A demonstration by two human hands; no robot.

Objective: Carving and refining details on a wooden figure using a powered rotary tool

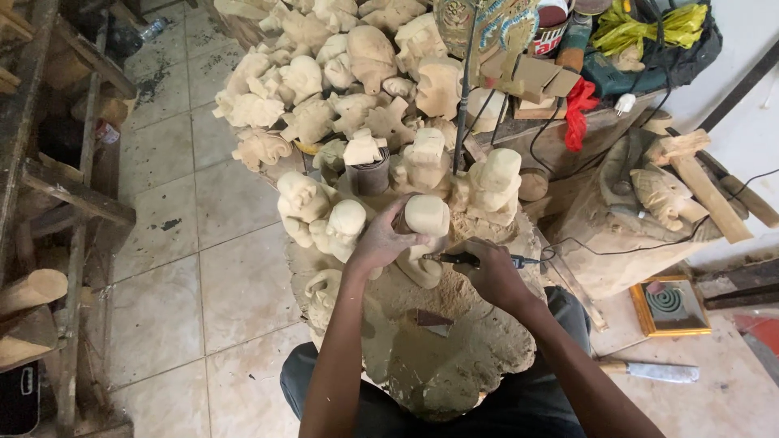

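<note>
Fingers of my left hand (381, 242) are wrapped around the pale wooden figure (425, 221) I'm working on, gripping it just under its rounded head so it stands upright on the wood stump (454, 357) between my knees. Right hand (493, 276) is closed around a slim black rotary tool (471, 259), held sort of like a pen, with the tip pointing left and sitting right at the lower side of that figure, below my left fingers. Its cord (617, 247) trails off to the right of my right hand. Just left of my left hand there are two more rough figures (324, 215) standing close together, nearly touching my knuckles, and straight ahead of my fingers a couple of blockier ones (495, 185) plus a roll of sandpaper (370, 172). Further out past those, a whole heap of unfinished carvings (341, 73) on the bench. Off to the right of my right hand is a bigger carved head (661, 195) with a wooden mallet (698, 174) lying across it, and down on the tiled floor (187, 268) near my right elbow, a chisel (653, 371).
</note>
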